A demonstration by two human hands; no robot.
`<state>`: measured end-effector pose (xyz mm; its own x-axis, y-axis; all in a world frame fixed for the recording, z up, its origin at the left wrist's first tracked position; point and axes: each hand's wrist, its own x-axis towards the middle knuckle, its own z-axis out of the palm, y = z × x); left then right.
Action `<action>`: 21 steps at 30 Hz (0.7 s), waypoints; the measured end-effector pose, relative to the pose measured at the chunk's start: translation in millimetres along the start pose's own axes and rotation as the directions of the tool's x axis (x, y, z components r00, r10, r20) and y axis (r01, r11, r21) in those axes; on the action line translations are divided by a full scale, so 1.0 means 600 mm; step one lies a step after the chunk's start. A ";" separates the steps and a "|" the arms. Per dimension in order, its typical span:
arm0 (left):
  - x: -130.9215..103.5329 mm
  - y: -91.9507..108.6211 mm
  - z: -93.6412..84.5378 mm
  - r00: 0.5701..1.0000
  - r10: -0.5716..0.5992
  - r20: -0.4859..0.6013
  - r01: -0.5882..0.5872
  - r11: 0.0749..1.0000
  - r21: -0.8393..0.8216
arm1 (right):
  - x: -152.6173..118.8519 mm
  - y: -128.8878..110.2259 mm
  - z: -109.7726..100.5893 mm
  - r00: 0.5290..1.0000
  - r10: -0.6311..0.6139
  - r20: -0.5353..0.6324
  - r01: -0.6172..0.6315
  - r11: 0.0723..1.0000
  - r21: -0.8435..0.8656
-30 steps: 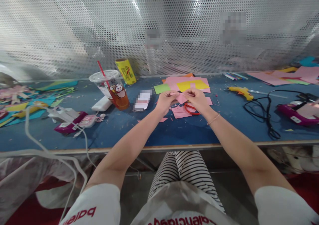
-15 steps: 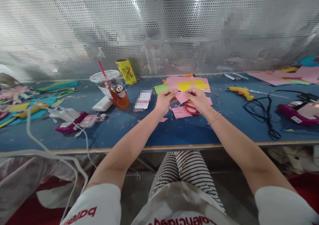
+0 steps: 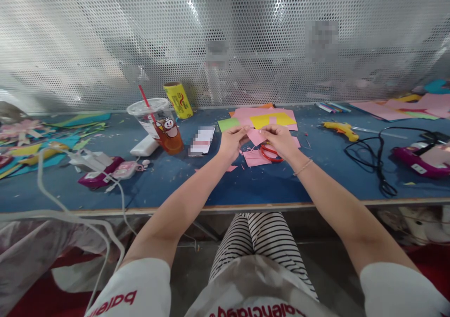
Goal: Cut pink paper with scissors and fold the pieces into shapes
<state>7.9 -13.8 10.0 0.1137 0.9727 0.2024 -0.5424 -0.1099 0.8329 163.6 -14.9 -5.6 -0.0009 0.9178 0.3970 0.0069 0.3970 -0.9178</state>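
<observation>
Between my two hands is a small piece of pink paper [image 3: 256, 136], held up over the table. My left hand [image 3: 232, 142] pinches its left edge, and my right hand [image 3: 278, 140] pinches its right edge. Under the right hand lie red-handled scissors [image 3: 270, 155], their blades hidden. They rest on and beside a pink paper piece [image 3: 253, 158] with thin pink shreds around it. Just behind the hands, a yellow paper sheet [image 3: 281, 119] lies on larger pink paper [image 3: 242, 116], and a green sheet [image 3: 225, 124] sticks out at the left.
On the left stand a drink cup [image 3: 165, 132] with a straw, a yellow roll [image 3: 179, 100], a phone [image 3: 202, 141] and a purple power strip [image 3: 100, 174] with white cables. To the right lie a yellow glue gun [image 3: 341, 130] and a black cable [image 3: 378, 160]. A perforated metal panel [image 3: 246, 40] rises behind.
Almost nothing differs. Both hands keep the pink paper in the same place, and the objects on the table have not moved.
</observation>
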 end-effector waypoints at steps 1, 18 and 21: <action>0.000 0.000 0.000 1.000 -0.004 -0.003 0.004 1.000 -0.002 | -0.001 -0.001 0.000 1.000 0.004 0.000 -0.004 1.000 -0.006; 0.000 -0.001 0.000 0.999 -0.011 -0.038 0.011 1.000 -0.008 | -0.002 0.000 0.000 0.999 0.043 0.024 -0.043 0.999 0.021; -0.001 0.000 -0.001 1.000 -0.012 -0.029 0.012 1.000 -0.006 | -0.002 -0.001 -0.001 0.999 0.033 0.026 -0.033 0.999 0.007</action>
<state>7.3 -14.0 9.4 0.0964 0.9794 0.1773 -0.5459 -0.0969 0.8322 163.9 -16.1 -5.6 -0.0262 0.9302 0.3661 0.0002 0.3663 -0.9305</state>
